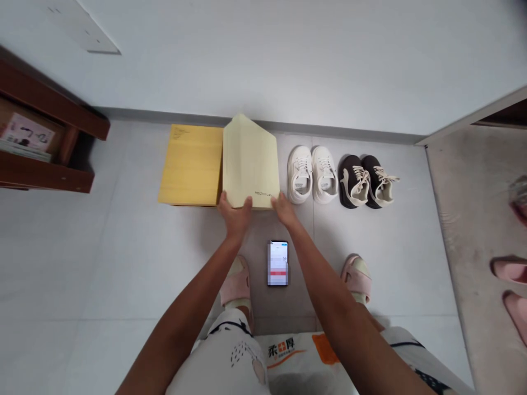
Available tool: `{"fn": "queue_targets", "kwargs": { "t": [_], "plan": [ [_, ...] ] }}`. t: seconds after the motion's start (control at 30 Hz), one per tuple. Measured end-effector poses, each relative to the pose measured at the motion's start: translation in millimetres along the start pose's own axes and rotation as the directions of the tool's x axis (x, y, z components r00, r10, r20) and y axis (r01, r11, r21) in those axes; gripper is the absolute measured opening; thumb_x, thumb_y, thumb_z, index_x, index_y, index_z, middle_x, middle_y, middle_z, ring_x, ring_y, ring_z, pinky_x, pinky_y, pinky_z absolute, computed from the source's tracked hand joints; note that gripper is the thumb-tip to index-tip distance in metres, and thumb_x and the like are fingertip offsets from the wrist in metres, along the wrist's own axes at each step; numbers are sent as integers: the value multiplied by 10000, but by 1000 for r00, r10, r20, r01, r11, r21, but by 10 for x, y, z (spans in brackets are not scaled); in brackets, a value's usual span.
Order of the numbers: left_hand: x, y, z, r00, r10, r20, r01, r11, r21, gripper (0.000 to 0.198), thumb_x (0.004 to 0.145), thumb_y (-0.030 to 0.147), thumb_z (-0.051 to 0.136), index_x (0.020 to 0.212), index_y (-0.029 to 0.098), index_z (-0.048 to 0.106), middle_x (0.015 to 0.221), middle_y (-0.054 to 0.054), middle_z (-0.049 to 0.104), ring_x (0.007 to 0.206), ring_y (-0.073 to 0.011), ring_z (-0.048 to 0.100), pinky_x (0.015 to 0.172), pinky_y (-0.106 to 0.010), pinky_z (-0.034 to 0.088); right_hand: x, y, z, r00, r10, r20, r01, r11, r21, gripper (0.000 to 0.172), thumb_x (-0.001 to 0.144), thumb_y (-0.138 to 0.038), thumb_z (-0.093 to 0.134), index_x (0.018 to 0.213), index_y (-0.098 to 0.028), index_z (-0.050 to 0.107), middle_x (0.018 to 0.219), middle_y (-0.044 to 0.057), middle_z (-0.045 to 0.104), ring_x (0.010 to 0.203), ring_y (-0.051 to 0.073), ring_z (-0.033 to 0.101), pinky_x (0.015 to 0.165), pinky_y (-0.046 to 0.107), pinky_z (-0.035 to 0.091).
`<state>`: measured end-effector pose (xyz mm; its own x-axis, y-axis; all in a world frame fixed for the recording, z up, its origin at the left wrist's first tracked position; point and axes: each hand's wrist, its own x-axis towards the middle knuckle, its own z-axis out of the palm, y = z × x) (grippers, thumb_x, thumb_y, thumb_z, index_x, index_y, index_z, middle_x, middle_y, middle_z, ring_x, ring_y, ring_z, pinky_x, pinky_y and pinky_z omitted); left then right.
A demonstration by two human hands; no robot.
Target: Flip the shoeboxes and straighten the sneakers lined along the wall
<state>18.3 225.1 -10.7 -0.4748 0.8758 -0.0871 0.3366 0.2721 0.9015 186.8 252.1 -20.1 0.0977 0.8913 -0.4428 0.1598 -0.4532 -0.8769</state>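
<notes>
A pale cream shoe box stands on the floor by the wall, with small lettering near its front edge. My left hand grips its near left corner, thumb on top. My right hand holds the near right corner, fingers curled against the side. A yellow-tan box sits touching it on the left. A phone with a lit screen lies on the floor between my arms, just behind my hands.
A pair of white sneakers and a pair of dark brown sneakers stand right of the boxes. A dark wooden shelf is at left. A grey mat with pink slippers lies at right. My feet wear pink slippers.
</notes>
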Motion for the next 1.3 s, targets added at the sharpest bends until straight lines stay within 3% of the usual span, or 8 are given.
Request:
{"fn": "queue_targets", "kwargs": {
  "t": [0.1,0.23,0.47,0.63,0.83,1.0,1.2,1.3],
  "plan": [
    [-251,167,22,961,278,-5,-275,954,115,1118,777,622,816,1628,182,241,1625,-256,368,1564,-366,313,1257,-548,296,-69,-205,53,994,-42,104,35,997,69,716,955,-775,448,1465,-292,590,1539,76,587,1498,289,468,1218,538,413],
    [-477,276,75,814,559,157,-579,804,134,902,967,490,629,1665,184,146,1651,-266,344,1583,-349,300,1263,-574,271,-44,-388,-9,987,55,149,-97,952,290,685,968,-780,425,1447,-314,573,1485,70,626,1336,281,612,1002,495,598],
    [-485,34,197,663,623,415,-704,707,64,841,1034,466,472,1700,160,59,1717,-253,266,1633,-330,181,1283,-569,238,93,-188,-48,984,178,26,-174,903,393,655,947,-633,567,1495,-280,503,1408,104,669,1223,269,674,982,501,602],
    [-180,-241,42,854,436,283,-506,822,261,742,1044,564,373,1641,126,319,1723,-269,238,1639,-355,131,1286,-619,152,64,-54,1,983,178,-37,-152,918,367,744,886,-670,618,1496,-252,531,1498,113,609,1381,284,576,1096,506,523],
    [632,-22,-461,993,110,50,-118,805,581,921,946,649,538,1669,138,284,1759,-259,92,1627,-461,5,1233,-745,69,-22,0,-213,985,-24,-170,47,990,132,602,888,-613,639,1326,-203,668,1419,124,655,1340,277,580,1170,472,456],
    [936,91,-682,989,-97,108,-5,719,695,1008,843,598,685,1678,195,289,1769,-241,24,1584,-570,-56,1123,-858,180,28,57,-964,861,-240,-449,119,952,-282,495,952,-432,530,1344,-157,655,1498,205,528,1306,298,595,1093,475,513],
    [762,13,-677,982,-21,187,-119,701,703,899,867,515,662,1655,200,366,1762,-214,152,1598,-534,25,1180,-798,191,369,185,-1454,923,-199,-330,-36,808,-588,402,910,-286,555,1266,-164,697,1243,184,705,1196,328,655,1056,470,509],
    [687,-10,-660,966,22,257,-201,686,699,854,879,471,642,1644,187,392,1763,-204,164,1606,-517,24,1207,-771,169,455,276,-1510,894,-214,-394,-55,820,-570,295,899,-278,564,1127,-166,714,1114,161,721,1096,299,669,1008,445,515]
  ]
}}
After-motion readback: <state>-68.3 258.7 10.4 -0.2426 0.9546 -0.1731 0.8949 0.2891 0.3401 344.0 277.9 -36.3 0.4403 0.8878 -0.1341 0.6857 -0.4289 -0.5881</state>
